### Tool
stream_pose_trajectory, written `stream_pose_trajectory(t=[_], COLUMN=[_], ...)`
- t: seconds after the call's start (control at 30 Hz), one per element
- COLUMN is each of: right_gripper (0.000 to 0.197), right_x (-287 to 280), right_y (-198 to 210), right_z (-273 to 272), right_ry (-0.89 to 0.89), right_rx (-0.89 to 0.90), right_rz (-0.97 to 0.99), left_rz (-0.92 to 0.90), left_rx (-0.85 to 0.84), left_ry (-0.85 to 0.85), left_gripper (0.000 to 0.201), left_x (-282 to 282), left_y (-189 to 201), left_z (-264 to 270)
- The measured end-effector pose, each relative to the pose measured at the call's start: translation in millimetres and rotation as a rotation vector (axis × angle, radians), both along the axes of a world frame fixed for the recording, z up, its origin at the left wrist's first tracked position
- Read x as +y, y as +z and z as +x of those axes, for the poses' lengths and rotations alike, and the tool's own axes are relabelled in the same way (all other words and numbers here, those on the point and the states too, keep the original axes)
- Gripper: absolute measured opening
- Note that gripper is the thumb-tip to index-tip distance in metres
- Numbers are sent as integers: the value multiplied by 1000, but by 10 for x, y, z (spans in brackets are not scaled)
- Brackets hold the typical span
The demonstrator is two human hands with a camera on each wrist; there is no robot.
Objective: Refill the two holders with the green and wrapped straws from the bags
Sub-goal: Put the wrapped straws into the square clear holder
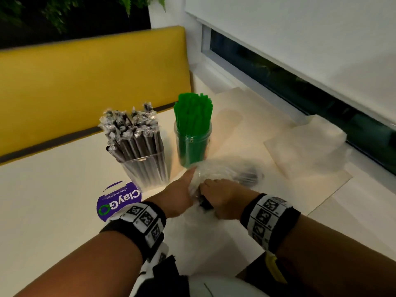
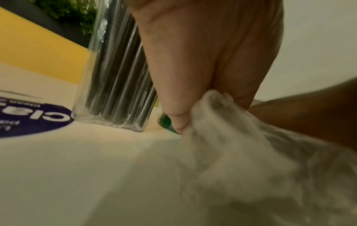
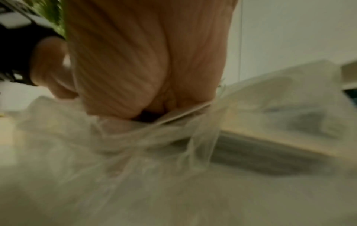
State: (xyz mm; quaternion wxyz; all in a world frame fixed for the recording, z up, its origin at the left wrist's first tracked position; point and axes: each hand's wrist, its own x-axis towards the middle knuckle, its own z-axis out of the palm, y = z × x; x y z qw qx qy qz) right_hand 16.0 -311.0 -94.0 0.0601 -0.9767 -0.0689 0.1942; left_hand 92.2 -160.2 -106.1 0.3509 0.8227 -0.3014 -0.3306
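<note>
A square clear holder (image 1: 147,170) stands packed with dark wrapped straws (image 1: 130,129). To its right, a round clear jar (image 1: 192,146) is full of green straws (image 1: 192,110). In front of the jar lies a clear plastic bag (image 1: 227,168) with dark wrapped straws (image 1: 249,176) inside. My left hand (image 1: 184,191) pinches the bag's gathered edge (image 2: 214,105) between thumb and fingers (image 2: 179,120). My right hand (image 1: 220,196) is at the bag's mouth (image 3: 154,134), curled over the dark straw ends (image 3: 147,116). Its fingertips are hidden by plastic.
A second crumpled clear bag (image 1: 317,142) lies on a pale sheet (image 1: 334,187) at the right, by the window ledge. A purple round sticker (image 1: 120,200) marks the table near my left wrist. A yellow bench back (image 1: 90,82) runs behind the holders.
</note>
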Motion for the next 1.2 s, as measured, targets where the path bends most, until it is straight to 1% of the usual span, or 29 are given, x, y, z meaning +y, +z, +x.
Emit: stream_pose_trajectory(t=[0.1,0.13,0.17,0.27,0.3,0.4,0.5,0.6,0.67,0.77,0.83,0.93,1.0,1.07,1.1,1.13,1.17,1.2], right_gripper=[40,39,38,27,26,31,28,36,37,36,33,34,30,23,22,22,21,20], right_x=[-31,-59,-87,-127,-137,-142,-167,-215,-227,-239,-245,-171,-94,-42,-39,-46,-57,-82], right_y=[-145,-150,-131,25,79,245,388,543,635,744,753,638,513,443,458,519,627,761], right_z=[-35,-34,-27,32,50,72,78,120,153,214,252,261,234,203,190,176,161,148], right_ry=[-17,-29,-40,-63,-61,-29,-40,-89,-125,-174,-199,-112,-75,-59,-85,-157,-267,-387], right_rx=[-96,-124,-135,-138,-132,-74,13,96,108,86,49,13,-1,-31,-49,-71,-85,-100], right_rz=[26,43,61,129,157,240,348,462,483,463,388,107,44,54,123,284,510,776], left_rz=[-114,-134,-124,19,59,85,64,90,107,73,56,124,147,134,145,174,202,229], left_rx=[221,253,251,136,117,88,61,-9,-8,-10,-35,-34,-37,-37,-52,-82,-115,-151], left_ry=[99,108,85,-25,-32,-41,-43,-70,-54,-22,-10,-15,-33,-55,-59,-57,-39,-34], left_gripper=[93,92,95,108,111,118,119,120,116,107,108,113,118,119,115,112,113,117], left_x=[-55,-61,-65,-41,-22,-13,-20,12,25,-8,-14,-16,-16,-1,13,36,56,77], left_y=[58,88,102,138,138,130,143,135,139,162,164,118,91,53,31,13,-19,-46], left_z=[-86,-98,-92,-44,-20,4,23,39,16,-53,-61,-31,-22,-19,-16,-18,-28,-55])
